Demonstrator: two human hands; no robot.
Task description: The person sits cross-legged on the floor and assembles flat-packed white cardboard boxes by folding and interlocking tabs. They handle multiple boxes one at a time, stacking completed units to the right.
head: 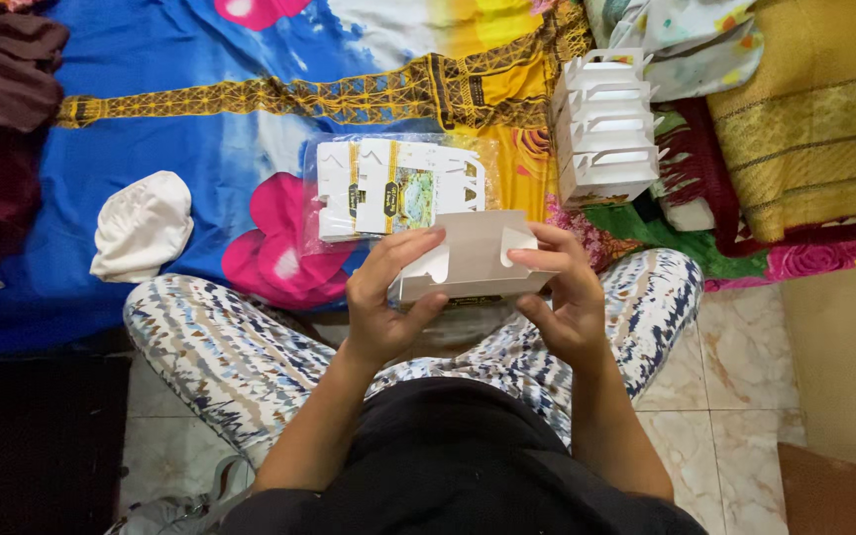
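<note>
Both hands, left hand (380, 302) and right hand (565, 297), grip a half-folded white box (473, 260) over a bright blue bedsheet (200, 139); tiled floor (735, 386) at four o'clock.

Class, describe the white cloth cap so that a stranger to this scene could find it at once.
Start at the blue bedsheet with pink flowers. Near its lower left part, just above the person's knee, lies the white cloth cap. It is soft, crumpled and plain, unlike the stiff white cardboard boxes stacked far to the right.
</note>
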